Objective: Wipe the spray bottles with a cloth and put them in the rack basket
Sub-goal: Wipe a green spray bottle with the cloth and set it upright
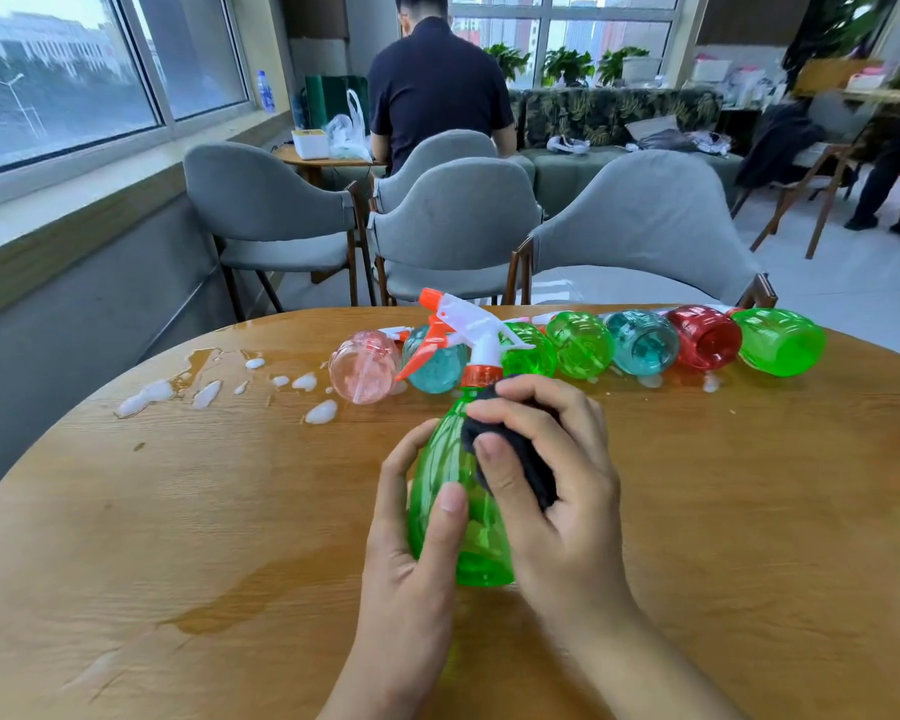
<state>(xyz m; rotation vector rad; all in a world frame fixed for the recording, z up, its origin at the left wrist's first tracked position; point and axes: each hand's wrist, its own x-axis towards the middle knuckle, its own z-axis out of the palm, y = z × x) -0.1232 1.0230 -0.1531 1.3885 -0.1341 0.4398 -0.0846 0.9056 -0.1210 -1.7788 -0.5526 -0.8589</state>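
Observation:
A green spray bottle (450, 475) with a white and orange trigger head stands tilted over the round wooden table (178, 511). My left hand (411, 553) grips its lower body, thumb across the front. My right hand (546, 475) presses a dark cloth (520, 454) against the bottle's right shoulder, fingers curled round the cloth. Behind them several spray bottles lie on their sides in a row: pink (362, 368), teal (437, 363), green (580, 345), teal (642, 343), red (705, 337), green (780, 343). No rack basket is in view.
White foam blobs (318, 412) and wet patches (230, 605) lie on the table's left half. Grey chairs (453, 220) stand beyond the far edge. A person in a dark shirt (437, 90) sits with their back turned at another table.

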